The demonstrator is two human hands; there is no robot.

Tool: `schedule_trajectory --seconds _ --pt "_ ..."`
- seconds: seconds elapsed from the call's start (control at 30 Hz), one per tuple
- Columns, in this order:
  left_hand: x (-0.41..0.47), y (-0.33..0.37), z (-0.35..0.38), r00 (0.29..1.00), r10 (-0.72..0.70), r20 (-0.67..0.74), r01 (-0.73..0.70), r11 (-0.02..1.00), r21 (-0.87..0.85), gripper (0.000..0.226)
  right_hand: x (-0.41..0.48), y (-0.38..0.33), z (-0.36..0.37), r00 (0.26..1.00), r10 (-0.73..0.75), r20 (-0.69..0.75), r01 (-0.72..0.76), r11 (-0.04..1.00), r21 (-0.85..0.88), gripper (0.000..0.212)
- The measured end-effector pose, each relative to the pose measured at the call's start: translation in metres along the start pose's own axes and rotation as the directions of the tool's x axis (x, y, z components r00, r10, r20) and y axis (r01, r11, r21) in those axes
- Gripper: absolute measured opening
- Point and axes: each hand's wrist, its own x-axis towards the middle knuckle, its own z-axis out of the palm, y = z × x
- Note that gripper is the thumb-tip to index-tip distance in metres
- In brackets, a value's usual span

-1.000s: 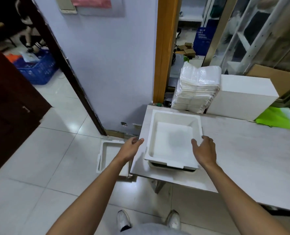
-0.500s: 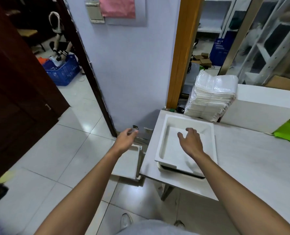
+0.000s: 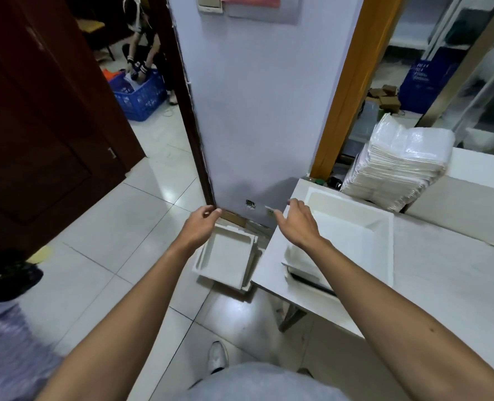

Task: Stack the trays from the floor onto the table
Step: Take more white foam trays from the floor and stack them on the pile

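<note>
I'm eyeing the floor trays (image 3: pixel 225 256), lying askew just beside the table (image 3: pixel 442 270) corner. A crooked lift risks dragging the ones beneath or clipping the table edge. My left hand (image 3: pixel 199 224) is hovering above them, fingers loosely curled, empty. My right hand (image 3: pixel 296 224) is hanging relaxed, empty, by the table stack (image 3: pixel 353 235).

Only one view's used: head-worn, pointed forward and down, close in, floor trays (image 3: pixel 225 257) framed just beneath the fingers (image 3: pixel 208 212).
</note>
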Motion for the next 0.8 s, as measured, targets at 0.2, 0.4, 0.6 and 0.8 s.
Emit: schedule_trajectory --seconds 0.2,0.4,0.6,0.8 --pt "-0.001 -0.026 -0.026 0.997 -0.066 -0.030 0.066 0.998 0.010 0.060 0.004 -0.016 0.024 0.994 -0.055 0.100 0.065 0.992 -0.106 0.053" --pt "0.012 -0.050 -0.040 0.993 -0.118 -0.020 0.118 0.993 0.018 0.062 0.011 -0.023 0.043 0.976 -0.041 0.215 0.090 0.971 -0.221 0.057" --pt "0.030 -0.066 -0.033 0.991 -0.128 0.044 0.125 0.990 0.067 0.052 0.026 -0.023 0.077 0.958 0.013 0.286 0.071 0.957 -0.281 0.051" --pt "0.069 -0.106 -0.014 0.978 -0.179 0.110 0.163 0.976 0.146 0.046 0.046 -0.020 0.132 0.917 0.099 0.387 0.025 0.953 -0.302 0.054"
